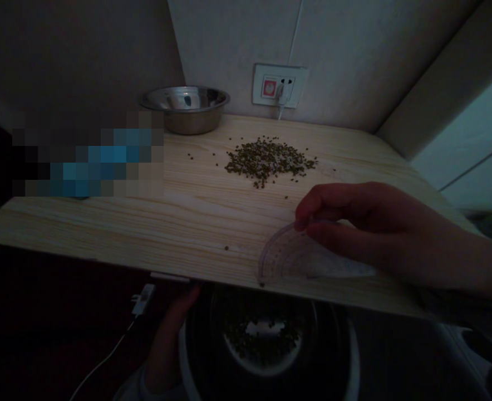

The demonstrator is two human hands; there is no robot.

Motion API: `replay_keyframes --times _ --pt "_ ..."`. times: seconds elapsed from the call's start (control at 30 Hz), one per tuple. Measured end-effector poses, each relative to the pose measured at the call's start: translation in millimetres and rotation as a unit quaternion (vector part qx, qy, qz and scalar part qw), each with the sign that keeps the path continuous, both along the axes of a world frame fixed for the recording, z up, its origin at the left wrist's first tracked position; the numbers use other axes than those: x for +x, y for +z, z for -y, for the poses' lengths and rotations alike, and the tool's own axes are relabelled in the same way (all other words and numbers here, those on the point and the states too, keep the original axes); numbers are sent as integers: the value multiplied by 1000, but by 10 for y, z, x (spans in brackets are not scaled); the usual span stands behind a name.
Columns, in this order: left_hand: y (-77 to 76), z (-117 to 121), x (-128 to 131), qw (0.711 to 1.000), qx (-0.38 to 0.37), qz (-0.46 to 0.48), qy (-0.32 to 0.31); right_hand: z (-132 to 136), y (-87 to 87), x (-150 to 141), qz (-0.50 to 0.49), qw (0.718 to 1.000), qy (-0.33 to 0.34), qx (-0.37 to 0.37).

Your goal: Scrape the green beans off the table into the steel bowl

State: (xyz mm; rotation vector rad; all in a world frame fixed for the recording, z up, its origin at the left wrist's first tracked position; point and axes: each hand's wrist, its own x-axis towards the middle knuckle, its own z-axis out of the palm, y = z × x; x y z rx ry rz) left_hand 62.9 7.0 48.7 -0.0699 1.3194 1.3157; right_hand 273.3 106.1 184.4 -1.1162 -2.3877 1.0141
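Note:
My right hand (367, 228) pinches a clear plastic protractor (290, 255) and holds it upright on its edge near the front edge of the pale wooden table (104, 223). A heap of small green beans (269, 159) lies on the table further back. Below the table edge my left hand (171, 340) grips the rim of a dark metal bowl (266, 345) with some beans in its bottom. One stray bean (226, 248) lies near the front edge.
A second steel bowl (185, 107) stands at the back left by the wall. A wall socket (278, 85) with a plug sits behind the table. A white cable (116, 345) hangs under the table at the left. A blurred patch covers the left.

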Motion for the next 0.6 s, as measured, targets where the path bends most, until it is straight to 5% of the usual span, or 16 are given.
replay_keyframes --times 0.17,0.3,0.6 --pt "291 -56 146 998 -21 62 -8 11 11 6 -1 998 38 -41" --pt "312 -72 160 993 -33 109 10 29 -10 3 -10 999 19 -33" --pt "393 -86 203 998 -20 58 23 11 -59 -40 19 1000 21 -2"
